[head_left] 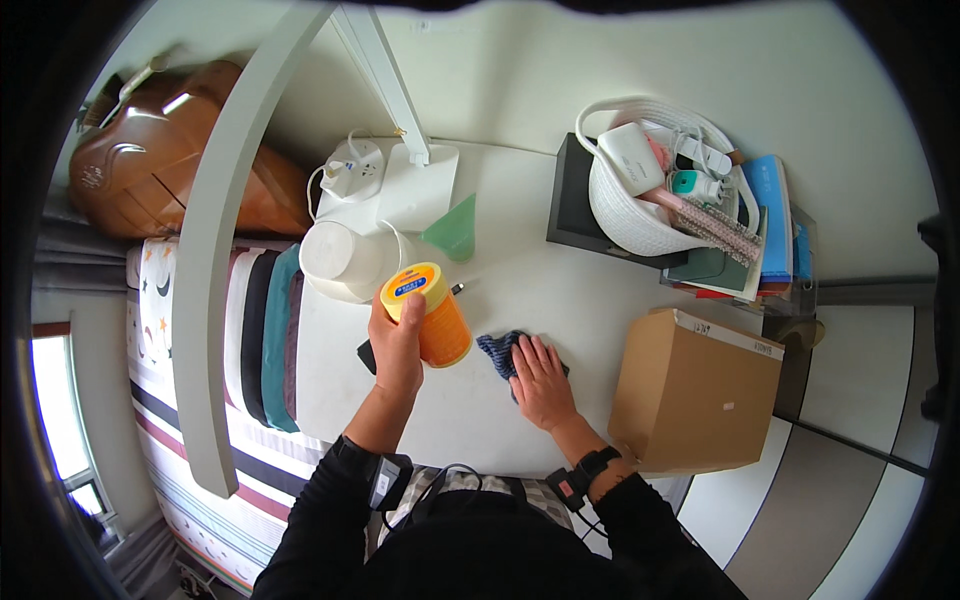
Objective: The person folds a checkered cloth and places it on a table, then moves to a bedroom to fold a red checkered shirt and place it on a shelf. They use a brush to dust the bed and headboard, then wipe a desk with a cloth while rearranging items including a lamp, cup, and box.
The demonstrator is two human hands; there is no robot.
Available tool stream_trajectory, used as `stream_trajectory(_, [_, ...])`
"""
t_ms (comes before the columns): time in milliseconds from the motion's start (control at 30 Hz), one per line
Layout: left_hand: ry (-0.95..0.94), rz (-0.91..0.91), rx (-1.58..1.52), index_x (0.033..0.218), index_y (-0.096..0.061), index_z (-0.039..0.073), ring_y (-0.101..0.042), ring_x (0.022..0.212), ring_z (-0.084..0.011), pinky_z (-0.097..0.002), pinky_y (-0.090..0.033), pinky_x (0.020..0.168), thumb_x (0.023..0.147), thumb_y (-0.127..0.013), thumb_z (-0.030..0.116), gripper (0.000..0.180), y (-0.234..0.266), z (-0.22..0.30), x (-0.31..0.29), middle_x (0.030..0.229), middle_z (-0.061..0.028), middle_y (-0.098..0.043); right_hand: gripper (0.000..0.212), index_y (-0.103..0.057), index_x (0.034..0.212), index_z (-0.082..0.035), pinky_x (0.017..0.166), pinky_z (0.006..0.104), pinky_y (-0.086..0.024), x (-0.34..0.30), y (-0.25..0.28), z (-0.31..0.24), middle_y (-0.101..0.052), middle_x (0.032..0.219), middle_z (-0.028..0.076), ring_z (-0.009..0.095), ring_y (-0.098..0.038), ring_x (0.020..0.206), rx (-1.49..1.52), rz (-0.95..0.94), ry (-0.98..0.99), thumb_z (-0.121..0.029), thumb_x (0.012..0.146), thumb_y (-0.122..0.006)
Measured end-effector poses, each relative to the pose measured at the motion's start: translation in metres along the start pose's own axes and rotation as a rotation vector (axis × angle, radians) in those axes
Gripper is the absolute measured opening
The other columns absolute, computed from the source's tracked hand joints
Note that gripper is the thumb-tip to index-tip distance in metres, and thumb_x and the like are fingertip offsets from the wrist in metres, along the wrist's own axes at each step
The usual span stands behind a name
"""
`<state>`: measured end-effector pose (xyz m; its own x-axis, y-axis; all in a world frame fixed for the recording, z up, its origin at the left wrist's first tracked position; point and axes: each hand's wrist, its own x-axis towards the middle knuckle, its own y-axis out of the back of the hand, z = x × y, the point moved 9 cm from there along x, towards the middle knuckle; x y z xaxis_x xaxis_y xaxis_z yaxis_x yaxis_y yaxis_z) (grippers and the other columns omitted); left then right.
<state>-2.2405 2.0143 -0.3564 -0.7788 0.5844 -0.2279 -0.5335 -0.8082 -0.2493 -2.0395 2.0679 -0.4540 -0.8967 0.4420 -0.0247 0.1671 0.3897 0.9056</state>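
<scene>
My left hand (396, 345) is wrapped round an orange canister (446, 332) with a yellow lid, held tilted above the white table (440, 410). To its right, my right hand (545, 385) presses a dark blue striped cloth (497, 352) against the tabletop. Its fingers lie over the cloth and hide much of it. Just behind the canister are a white rounded container (340, 255) and a pale green upright piece (455, 230). A small black object (367, 357) shows partly beside my left wrist.
A cardboard box (690, 400) stands at the right edge. Behind it, a white woven basket (640, 215) full of small items sits by a black box (570, 200) and books (768, 220). A power strip (355, 170) lies at the back left. A white frame bar (215, 250) crosses the left side.
</scene>
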Motion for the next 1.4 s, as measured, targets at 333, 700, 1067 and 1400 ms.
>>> stream_trajectory(333, [0.116, -0.226, 0.014, 0.138, -0.025, 0.001, -0.052, 0.11, -0.0181, -0.0311, -0.041, 0.097, 0.067, -0.084, 0.02, 0.095, -0.023, -0.01, 0.011, 0.118, -0.0095, -0.052, 0.048, -0.04, 0.134, -0.005, 0.11, 0.0464, -0.023, 0.199, 0.016, 0.068, -0.037, 0.138, 0.025, 0.04, -0.034, 0.129, -0.111, 0.35, -0.238, -0.018, 0.088, -0.051])
stream_trajectory(700, [0.21, -0.287, 0.069, 0.133, -0.032, 0.001, -0.05, 0.112, -0.0193, -0.033, -0.04, 0.098, 0.063, -0.084, 0.017, 0.089, -0.012, -0.026, 0.027, 0.118, -0.0093, -0.051, 0.032, -0.058, 0.109, -0.004, 0.094, 0.0393, -0.04, 0.314, 0.036, 0.069, -0.052, 0.119, 0.009, 0.028, -0.046, 0.113, -0.239, 0.471, 0.321, -0.005, 0.078, -0.053])
stream_trajectory(1067, [0.249, -0.33, 0.062, 0.134, -0.032, 0.0, -0.05, 0.112, -0.0194, -0.0331, -0.04, 0.099, 0.06, -0.086, 0.011, 0.092, -0.033, -0.024, 0.036, 0.119, -0.009, -0.052, 0.042, -0.052, 0.119, 0.005, 0.099, 0.0437, -0.031, 0.361, 0.033, 0.107, -0.048, 0.12, 0.015, 0.034, -0.039, 0.119, -0.379, 0.384, -0.205, -0.018, 0.084, -0.047])
stream_trajectory(1400, [-0.021, -0.478, 0.454, 0.133, -0.038, 0.002, -0.047, 0.114, -0.0189, -0.0311, -0.038, 0.098, 0.06, -0.087, 0.016, 0.089, -0.076, -0.003, 0.025, 0.122, -0.0095, -0.045, 0.059, -0.033, 0.132, 0.007, 0.11, 0.0514, -0.016, 0.293, 0.04, 0.147, -0.029, 0.141, 0.026, 0.044, -0.023, 0.132, -0.188, 0.373, -0.572, -0.025, 0.086, -0.051])
